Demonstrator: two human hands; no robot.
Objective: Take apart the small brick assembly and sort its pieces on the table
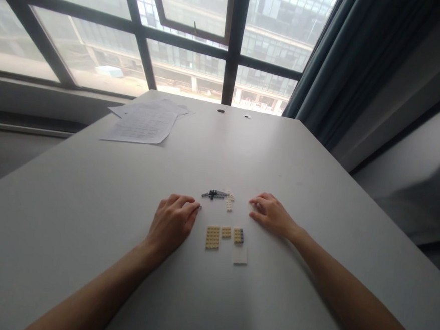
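My left hand (174, 219) rests on the table with thumb and forefinger pinched on a tiny grey piece (200, 207). My right hand (271, 214) lies to the right of the bricks, thumb and fingers apart, with nothing seen between them. Dark grey building pieces (213, 193) lie in a small heap between the hands. White building pieces (229, 203) are beside that heap. Nearer to me sit a large tan plate (212, 237), a small tan plate (226, 232) and a tan plate with a blue-grey edge (236, 235). Below them is a flat white piece (240, 256).
Printed paper sheets (143, 122) overlap at the far left of the white table (289, 300). Two round spots, one dark (221, 111), are near the back edge. Windows (185, 67) stand behind, and a dark curtain (343, 68) hangs at the right.
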